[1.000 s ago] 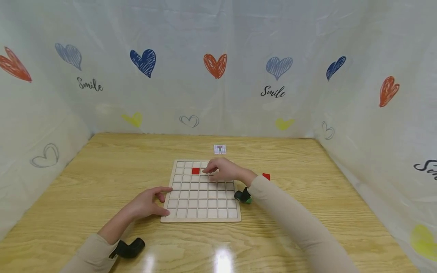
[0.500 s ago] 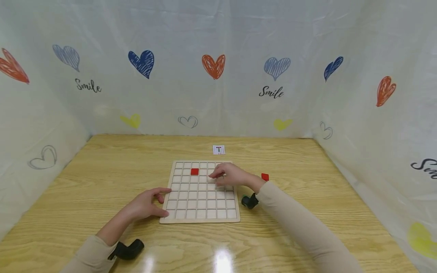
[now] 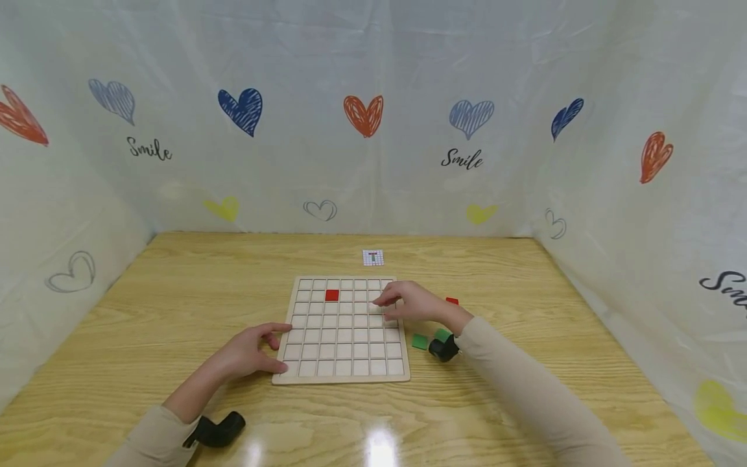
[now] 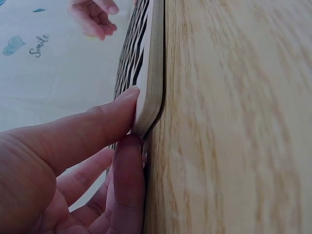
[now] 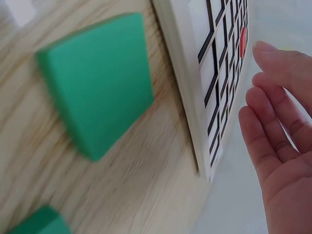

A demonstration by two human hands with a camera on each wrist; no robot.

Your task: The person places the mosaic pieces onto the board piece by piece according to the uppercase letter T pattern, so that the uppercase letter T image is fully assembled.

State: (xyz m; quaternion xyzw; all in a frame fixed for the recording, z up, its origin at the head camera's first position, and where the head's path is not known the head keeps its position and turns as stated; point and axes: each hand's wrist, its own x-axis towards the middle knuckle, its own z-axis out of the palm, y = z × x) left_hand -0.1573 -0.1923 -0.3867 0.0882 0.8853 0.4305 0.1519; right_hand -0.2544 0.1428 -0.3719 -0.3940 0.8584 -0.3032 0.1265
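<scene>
A pale wooden grid board (image 3: pixel 344 380) lies on the table, with a red square tile (image 3: pixel 331 295) in one cell of its second row from the back. My left hand (image 3: pixel 248 350) rests at the board's left side; thumb and index finger touch the frame at separate spots. Over the board's right part hovers my right hand (image 3: pixel 411 301), its fingers loosely bent and holding nothing. In the right wrist view a green square tile (image 5: pixel 97 83) lies beside the board, with part of another green tile (image 5: pixel 41 224) below it.
Right of the board, a second red tile (image 3: pixel 452 300) is partly hidden behind the right forearm. A small printed card (image 3: pixel 373 257) showing a red and green T lies behind the board. A white curtain (image 3: pixel 408 58) with hearts surrounds the table.
My right hand has moved to the right across the board, away from the placed red tile. Green tiles have come out from behind the right wrist. The left hand stays put.
</scene>
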